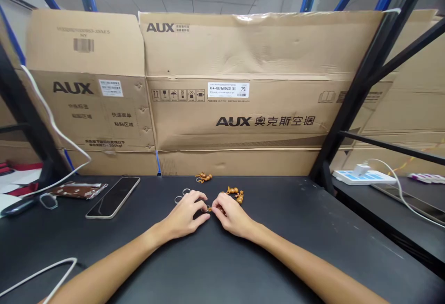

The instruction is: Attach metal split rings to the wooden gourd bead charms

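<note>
Nearest, both bare forearms reach in over the black table [313,243] and the hands meet near its middle. The right hand [233,216] is pinching a tiny wooden bead [209,209] between thumb and fingertips, though the bead is small and partly hidden. The left hand [184,213] is curled, knuckles up, its fingertips just beside that bead; whether it grips anything beneath them I cannot tell. The work in hand is close fingertip handling of small pieces, and it calls for fine, short pinching movements rather than long reaches. Just beyond the right hand lies a cluster of gourd-shaped wooden charms [234,195], while metal rings [181,196] lie just past the left hand. Another charm [203,177] sits farther on, near the table's far edge, where a cardboard carton [232,109] stands. Well left of the hands are a phone [113,197] and a brown packet [78,189]. The hands have table on every side, well short of its right edge, beyond which a power strip [365,177] lies on a lower surface.
</note>
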A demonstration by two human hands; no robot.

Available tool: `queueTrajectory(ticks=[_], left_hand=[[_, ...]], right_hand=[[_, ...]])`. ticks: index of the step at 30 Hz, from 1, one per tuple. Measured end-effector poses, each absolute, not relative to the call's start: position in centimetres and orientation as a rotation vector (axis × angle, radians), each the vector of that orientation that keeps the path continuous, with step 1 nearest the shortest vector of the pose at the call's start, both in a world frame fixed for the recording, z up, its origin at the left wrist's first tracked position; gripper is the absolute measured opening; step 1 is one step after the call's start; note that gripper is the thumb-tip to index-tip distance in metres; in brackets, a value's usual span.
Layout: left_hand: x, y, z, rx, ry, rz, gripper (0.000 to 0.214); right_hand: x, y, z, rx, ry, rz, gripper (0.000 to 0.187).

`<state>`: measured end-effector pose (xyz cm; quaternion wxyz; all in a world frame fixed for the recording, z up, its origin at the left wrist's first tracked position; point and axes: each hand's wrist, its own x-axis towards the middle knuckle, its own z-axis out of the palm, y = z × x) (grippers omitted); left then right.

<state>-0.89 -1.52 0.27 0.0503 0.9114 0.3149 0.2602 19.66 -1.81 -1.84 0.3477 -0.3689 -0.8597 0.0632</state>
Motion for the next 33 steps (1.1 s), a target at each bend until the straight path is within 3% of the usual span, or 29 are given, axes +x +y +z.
queueTrajectory(ticks=[8,15,21,31,33], left_hand=[[-0.9,-1.4,0.2,2.8,0.907,0.833,0.015],[-0.9,-1.6,0.2,2.784,0.92,0.806,0.014],[-1.0,-1.7,0.5,2.792,0.813,0.796,0.013],[-2.2,0.7,-0.4,2.797,1.325,0.869,0.01],[-2.7,1.3,-0.7,2.79,1.397,0.825,0.024]], right_hand=[[19.7,-1.4,-1.9,-1.096,-2.166,0.067,0.012],[19.6,-2.0,-1.6,-0.901,-2.245,0.175,0.013],[20.4,-0.9,-1.8,-1.13,-2.128,0.003,0.013],[21.6,-0.5,-1.2,-1.284,-2.163,-0.39,0.011],[21.8,-0.3,-1.4,-1.343,-2.118,-0.358,0.019]])
